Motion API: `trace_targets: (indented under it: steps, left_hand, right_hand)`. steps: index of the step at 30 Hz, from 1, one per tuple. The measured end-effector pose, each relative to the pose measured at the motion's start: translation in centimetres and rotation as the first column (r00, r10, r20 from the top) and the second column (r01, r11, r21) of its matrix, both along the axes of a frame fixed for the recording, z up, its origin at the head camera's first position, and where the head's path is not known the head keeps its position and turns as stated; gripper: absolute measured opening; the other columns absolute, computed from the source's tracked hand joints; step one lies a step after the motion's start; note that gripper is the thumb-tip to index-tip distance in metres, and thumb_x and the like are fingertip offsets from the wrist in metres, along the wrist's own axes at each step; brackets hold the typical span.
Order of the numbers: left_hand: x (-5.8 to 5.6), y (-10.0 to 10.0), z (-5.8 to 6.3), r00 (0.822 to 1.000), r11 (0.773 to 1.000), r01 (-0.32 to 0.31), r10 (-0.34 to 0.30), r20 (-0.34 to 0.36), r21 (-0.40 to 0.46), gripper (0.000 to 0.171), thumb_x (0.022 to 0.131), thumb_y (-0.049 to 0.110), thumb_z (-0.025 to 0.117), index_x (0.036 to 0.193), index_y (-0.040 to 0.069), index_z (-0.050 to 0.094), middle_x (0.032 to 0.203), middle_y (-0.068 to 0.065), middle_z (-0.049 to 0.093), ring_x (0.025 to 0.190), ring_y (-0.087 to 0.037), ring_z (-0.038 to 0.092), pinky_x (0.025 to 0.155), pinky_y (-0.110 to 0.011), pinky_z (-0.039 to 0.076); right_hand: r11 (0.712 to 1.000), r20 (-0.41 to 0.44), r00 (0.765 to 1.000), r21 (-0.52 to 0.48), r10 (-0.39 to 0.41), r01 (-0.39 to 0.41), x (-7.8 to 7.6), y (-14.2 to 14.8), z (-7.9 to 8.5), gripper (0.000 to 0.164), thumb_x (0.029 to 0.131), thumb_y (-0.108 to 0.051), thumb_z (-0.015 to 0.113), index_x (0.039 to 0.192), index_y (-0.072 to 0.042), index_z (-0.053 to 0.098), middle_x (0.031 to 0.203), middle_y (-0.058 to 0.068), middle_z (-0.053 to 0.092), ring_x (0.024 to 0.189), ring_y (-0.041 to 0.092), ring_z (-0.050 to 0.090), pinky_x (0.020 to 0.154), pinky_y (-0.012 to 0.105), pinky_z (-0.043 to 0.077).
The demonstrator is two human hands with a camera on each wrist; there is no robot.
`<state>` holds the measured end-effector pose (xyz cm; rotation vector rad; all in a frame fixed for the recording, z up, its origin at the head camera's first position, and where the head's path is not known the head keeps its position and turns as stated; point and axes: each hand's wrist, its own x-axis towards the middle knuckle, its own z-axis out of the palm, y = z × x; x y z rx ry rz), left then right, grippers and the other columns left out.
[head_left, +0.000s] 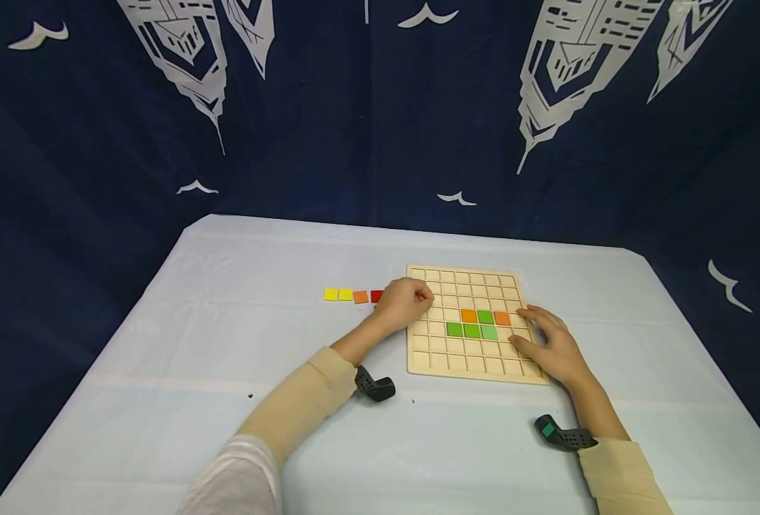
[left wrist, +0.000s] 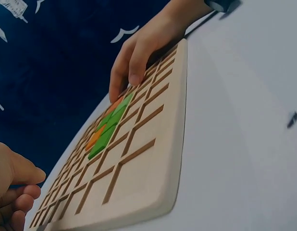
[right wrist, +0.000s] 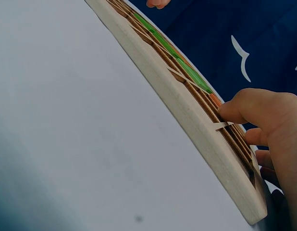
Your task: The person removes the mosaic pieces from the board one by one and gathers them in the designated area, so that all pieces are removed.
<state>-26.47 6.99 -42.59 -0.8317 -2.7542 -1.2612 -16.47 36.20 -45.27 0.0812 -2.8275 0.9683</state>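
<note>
My left hand (head_left: 405, 304) hovers at the left edge of the wooden grid board (head_left: 457, 365), thumb and curled fingertips brought together. I cannot tell whether a tile is between them. My right hand (head_left: 555, 347) rests at the board's right edge, fingers spread, its thumb (right wrist: 235, 108) over the outer grid cells. Mid-board lie two rows of square tiles: orange tiles (head_left: 469, 315) either side of a green tile (head_left: 485, 317), and nearer me green tiles (head_left: 472, 330) with a light green tile (head_left: 489, 332). In the left wrist view, these tiles sit in the grid's recesses.
Left of the board, yellow tiles (head_left: 337, 294), an orange tile (head_left: 361, 297) and a red tile (head_left: 376, 295) lie in a line, partly hidden by my left hand. A white cloth (head_left: 161, 400) covers the table. Behind hangs a dark blue curtain (head_left: 367, 129). Black devices (head_left: 376, 388) sit at both wrists.
</note>
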Motion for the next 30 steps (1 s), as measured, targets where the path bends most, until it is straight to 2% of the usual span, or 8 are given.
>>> trace_targets:
  steps: [7,24,30]
  left_hand:
    - [0.3,1.2,0.0,0.999,1.0,0.028,-0.028,0.026,0.012,0.008,0.091,0.012,0.067,0.086,0.01,0.073,0.075,0.005,0.061,0.07,-0.007,0.053,0.063,-0.019,0.042]
    - [0.9,3.1,-0.4,0.998,0.998,0.064,-0.064,0.013,-0.011,0.005,0.089,0.012,0.07,0.085,0.01,0.073,0.074,0.005,0.062,0.071,-0.006,0.053,0.065,-0.017,0.042]
    - [0.9,4.0,-0.5,0.994,0.994,0.108,-0.108,0.015,-0.006,0.004,0.09,0.012,0.069,0.088,0.01,0.073,0.077,0.005,0.062,0.073,-0.006,0.054,0.067,-0.016,0.042]
  right_hand:
    - [1.0,-0.001,1.0,-0.006,0.003,-0.003,0.0,0.0,0.0,0.061,0.088,-0.03,0.069,0.136,0.002,0.05,0.148,0.027,0.035,0.137,0.049,0.025,0.104,0.068,0.022]
    - [1.0,-0.004,1.0,0.003,0.006,-0.006,-0.1,0.0,0.0,0.061,0.089,-0.03,0.069,0.137,0.002,0.05,0.148,0.027,0.035,0.136,0.05,0.025,0.104,0.068,0.022]
    - [1.0,-0.003,1.0,-0.001,0.004,-0.004,0.0,0.0,0.0,0.061,0.089,-0.03,0.069,0.137,0.002,0.05,0.148,0.027,0.035,0.137,0.049,0.025,0.104,0.068,0.021]
